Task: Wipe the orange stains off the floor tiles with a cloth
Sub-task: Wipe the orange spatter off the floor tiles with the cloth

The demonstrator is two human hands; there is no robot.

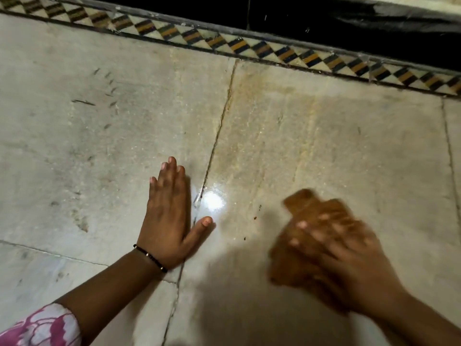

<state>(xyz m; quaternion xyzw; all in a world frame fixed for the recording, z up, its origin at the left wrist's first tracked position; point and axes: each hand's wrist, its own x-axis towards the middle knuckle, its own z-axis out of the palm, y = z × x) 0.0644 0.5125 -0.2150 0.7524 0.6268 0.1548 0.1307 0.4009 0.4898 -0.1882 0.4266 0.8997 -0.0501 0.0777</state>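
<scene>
My right hand [346, 253] presses an orange-brown cloth [306, 208] onto the pale floor tile at the lower right; both are blurred by motion. Faint orange stains [252, 86] streak the tile beyond the cloth, running up toward the patterned border. A few small dark orange specks [255, 217] lie just left of the cloth. My left hand [169, 218] rests flat on the neighbouring tile, fingers together and thumb spread, holding nothing. A beaded bracelet sits on that wrist.
A grout line [217, 141] runs between the two tiles, just right of my left hand. A diamond-patterned border strip [239, 47] crosses the top, with a dark band behind it. A bright light reflection [212, 202] shines on the wet tile.
</scene>
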